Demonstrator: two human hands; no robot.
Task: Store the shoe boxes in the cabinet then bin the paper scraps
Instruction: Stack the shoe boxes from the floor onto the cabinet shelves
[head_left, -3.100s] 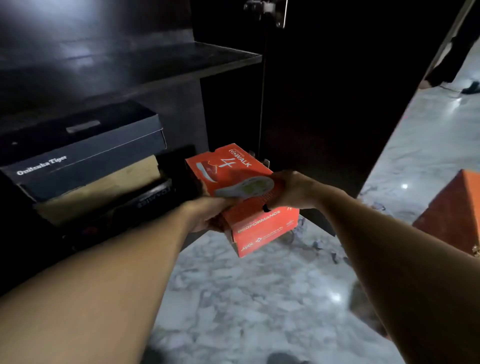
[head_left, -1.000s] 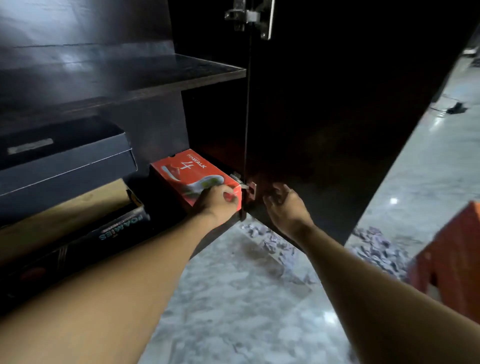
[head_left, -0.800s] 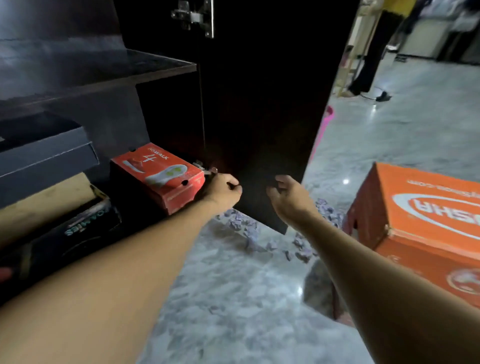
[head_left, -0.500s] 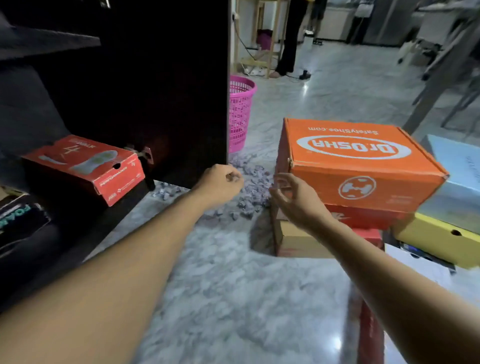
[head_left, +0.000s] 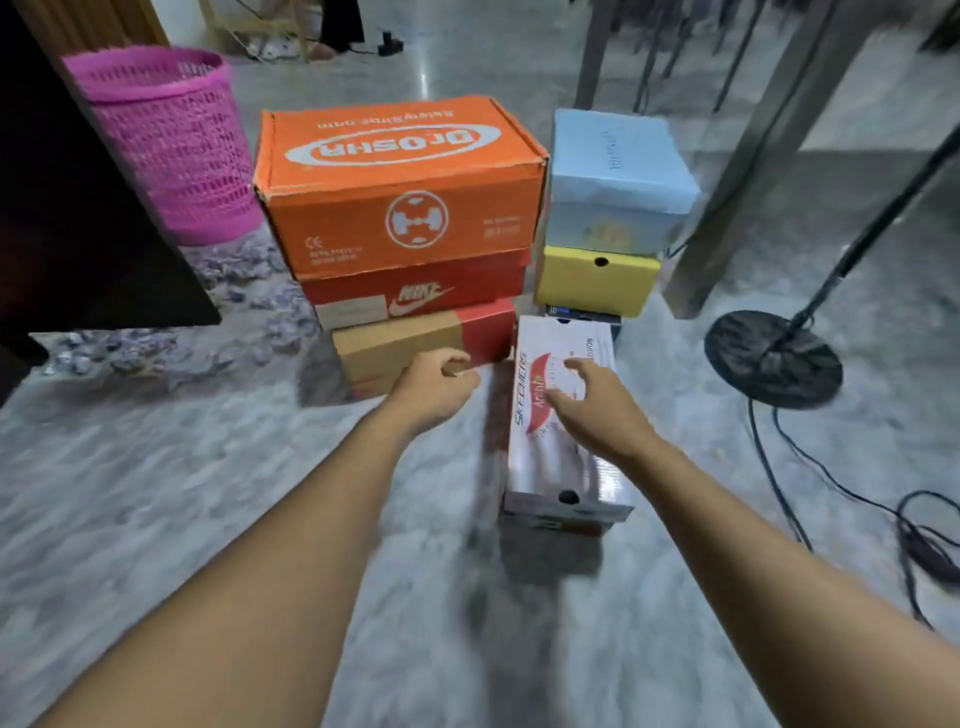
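both hands are extended over the marble floor (head_left: 156, 493) toward the shoe boxes. the left hand (head_left: 436, 387) holds nothing, fingers loosely curled, just in front of the tan-and-red box (head_left: 410, 345) at the bottom of the left stack. the right hand (head_left: 597, 410) has its fingers spread wide above the lid of the white skechers box (head_left: 545, 467), which lies alone on the floor nearest the person; whether the palm touches the lid cannot be determined. the left stack carries, from the top, the orange dr.osha box (head_left: 400, 182) and the red nike box (head_left: 415, 296). the right stack carries a light blue box (head_left: 618, 166), a yellow box (head_left: 597, 280) and a dark box (head_left: 582, 314) that is mostly hidden. the paper scraps (head_left: 130, 348) lie scattered on the floor between the dark cabinet panel (head_left: 78, 208) and the pink mesh basket (head_left: 166, 140), none of them visibly binned. the cabinet interior is out of view, so the stored count cannot be confirmed. assessment: seven boxes remain to be stored, the scrap step is not started, and the skechers box is the probable next pick.
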